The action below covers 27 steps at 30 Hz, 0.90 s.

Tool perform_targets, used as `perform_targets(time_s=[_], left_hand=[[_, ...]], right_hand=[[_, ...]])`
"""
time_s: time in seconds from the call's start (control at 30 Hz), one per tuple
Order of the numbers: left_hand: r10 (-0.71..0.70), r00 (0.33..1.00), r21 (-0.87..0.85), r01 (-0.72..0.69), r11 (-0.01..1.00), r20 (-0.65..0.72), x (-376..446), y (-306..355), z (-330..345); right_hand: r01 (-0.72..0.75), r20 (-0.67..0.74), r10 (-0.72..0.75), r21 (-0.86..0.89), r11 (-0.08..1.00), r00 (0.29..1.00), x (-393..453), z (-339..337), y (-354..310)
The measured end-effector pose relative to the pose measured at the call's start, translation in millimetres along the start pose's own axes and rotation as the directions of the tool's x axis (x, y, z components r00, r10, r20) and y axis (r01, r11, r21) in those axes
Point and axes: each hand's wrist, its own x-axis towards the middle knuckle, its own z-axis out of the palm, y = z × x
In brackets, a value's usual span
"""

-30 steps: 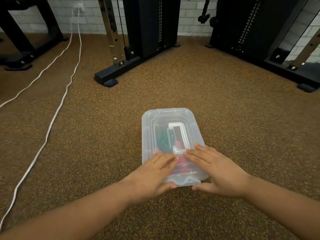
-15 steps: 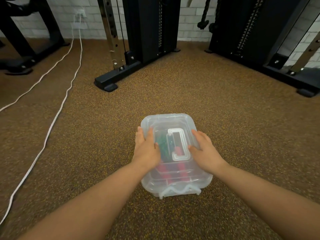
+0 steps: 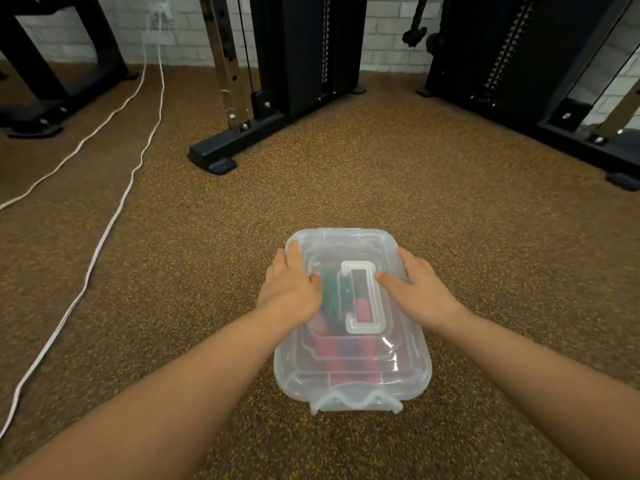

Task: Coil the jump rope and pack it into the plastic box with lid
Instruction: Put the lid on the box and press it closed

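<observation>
Box [image 3: 349, 382] with its lid [image 3: 346, 240] on sits on the brown speckled floor [image 3: 381, 188]. Inside it, the jump rope [image 3: 327, 289] shows green and red. Left hand [image 3: 289, 289] and right hand [image 3: 420, 289] press flat on the lid, fingers straight. Behind the box stand black gym machines [image 3: 304, 53] and a white brick wall [image 3: 388, 32]. White cords [image 3: 104, 233] trail left of the box.

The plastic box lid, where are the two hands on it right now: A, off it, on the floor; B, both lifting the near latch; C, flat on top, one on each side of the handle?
C: the left hand and right hand lie flat on the lid, either side of its handle.
</observation>
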Motion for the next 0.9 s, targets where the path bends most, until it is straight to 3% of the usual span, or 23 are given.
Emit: perform_targets(time_s=[0.27,0.47,0.73,0.83,0.9], left_hand=[[0.177,0.984,0.166,-0.172,0.971,-0.013,63.9,13.3,-8.7],[-0.063,0.985,-0.030,0.069,0.997,0.159,104.0,26.9,-25.7],[-0.167,0.941,-0.259,0.246,0.934,0.294,122.7,21.5,-21.6],[-0.123,0.906,-0.397,0.295,0.869,0.405,123.5,17.5,-23.0],[-0.097,0.916,-0.461,0.284,0.840,0.389,123.0,13.0,-22.3]], right_hand=[[-0.037,-0.068,0.062,0.312,0.949,0.996,71.9,4.1,-7.7],[-0.244,0.081,0.233,0.440,0.864,0.969,108.1,0.8,-8.2],[-0.341,0.339,0.184,0.490,0.802,0.922,131.6,-1.4,-0.7],[-0.290,0.322,0.122,0.548,0.785,0.939,130.9,0.1,2.6],[-0.209,0.243,0.073,0.601,0.771,0.967,130.9,1.4,5.7]])
